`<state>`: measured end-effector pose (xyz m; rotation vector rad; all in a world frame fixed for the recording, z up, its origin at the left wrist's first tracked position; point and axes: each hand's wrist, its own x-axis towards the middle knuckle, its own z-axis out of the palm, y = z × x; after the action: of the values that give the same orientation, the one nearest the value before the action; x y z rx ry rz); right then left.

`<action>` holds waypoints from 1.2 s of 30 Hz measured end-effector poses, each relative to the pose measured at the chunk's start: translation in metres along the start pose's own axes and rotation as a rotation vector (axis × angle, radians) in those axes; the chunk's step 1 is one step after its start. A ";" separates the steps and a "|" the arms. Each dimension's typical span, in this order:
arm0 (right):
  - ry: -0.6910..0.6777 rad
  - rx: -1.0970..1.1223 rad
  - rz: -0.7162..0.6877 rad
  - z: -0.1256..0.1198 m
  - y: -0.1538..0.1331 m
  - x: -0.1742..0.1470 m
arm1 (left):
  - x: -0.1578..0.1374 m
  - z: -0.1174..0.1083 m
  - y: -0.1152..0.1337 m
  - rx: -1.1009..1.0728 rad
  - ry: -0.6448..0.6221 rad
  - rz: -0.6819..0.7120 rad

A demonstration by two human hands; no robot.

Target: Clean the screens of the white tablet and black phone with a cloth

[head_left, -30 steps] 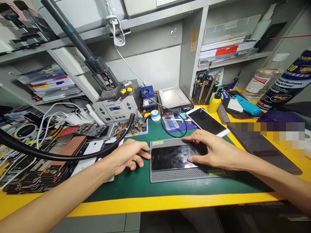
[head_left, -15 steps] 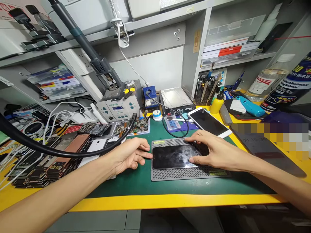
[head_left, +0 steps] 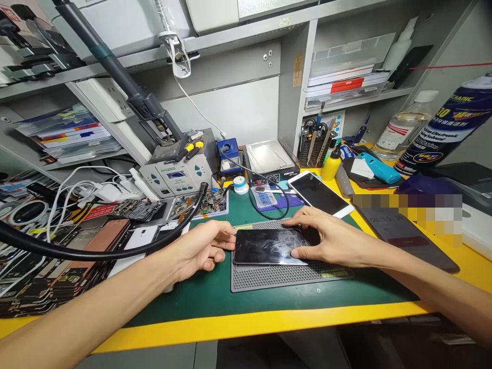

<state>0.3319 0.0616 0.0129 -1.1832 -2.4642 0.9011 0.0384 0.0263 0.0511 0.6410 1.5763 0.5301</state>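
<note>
A black smartphone (head_left: 265, 247) lies screen up over a grey perforated mat (head_left: 265, 279), its left end seemingly raised a little. Smudges and reflections mark its glass. My right hand (head_left: 326, 238) grips the right end, thumb on the near side and fingers along the far side. At the other end, my left hand (head_left: 207, 248) has curled fingers, with the fingertips against the phone's left edge. The ends of those fingers are partly hidden.
A white phone (head_left: 321, 193) lies behind the mat. Stacked phone parts (head_left: 77, 256) and a black hose (head_left: 115, 253) are on the left. A soldering station (head_left: 177, 177) and heating plate (head_left: 271, 159) stand behind. Bottles and a spray can (head_left: 442, 128) stand right.
My left fingers have curled in from pointing at the phone's left edge to holding it. That end appears lifted slightly off the mat. The view has shifted a little.
</note>
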 end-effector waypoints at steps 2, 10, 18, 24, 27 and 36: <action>-0.001 0.008 0.005 -0.001 0.000 0.000 | -0.001 0.002 0.002 0.016 -0.002 0.024; -0.003 0.086 0.002 -0.003 0.004 0.000 | -0.004 0.018 0.007 0.122 0.060 0.248; 0.007 0.244 0.050 -0.010 0.000 0.000 | -0.008 0.032 0.020 0.126 0.055 0.479; -0.030 0.485 0.034 -0.014 -0.006 0.003 | -0.016 0.026 0.036 0.231 0.024 0.708; -0.056 0.564 -0.023 -0.013 -0.010 0.006 | -0.021 0.021 0.044 0.282 0.035 0.813; -0.138 0.625 -0.096 -0.016 -0.019 0.022 | -0.019 0.016 0.040 0.378 0.073 1.100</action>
<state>0.3136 0.0765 0.0367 -0.7933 -2.0543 1.6054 0.0589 0.0427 0.0901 1.8172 1.2861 1.0629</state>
